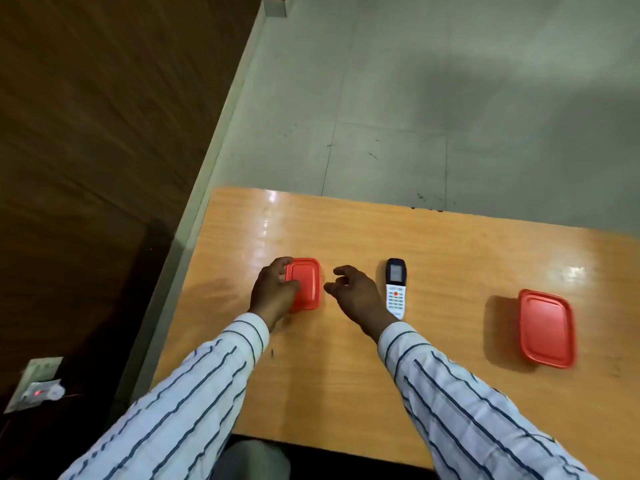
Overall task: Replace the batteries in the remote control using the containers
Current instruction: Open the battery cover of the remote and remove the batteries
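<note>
A small container with a red lid sits on the wooden table, left of centre. My left hand grips its left side, thumb on the lid. My right hand hovers just right of that container, fingers curled and apart, holding nothing. A white remote control with a dark screen end lies face up right beside my right hand. A second, larger container with a red lid stands closed at the right of the table. No batteries are visible.
The table's far edge gives onto a grey tiled floor. A dark wooden wall rises at the left. A switch plate with a red light is at the lower left.
</note>
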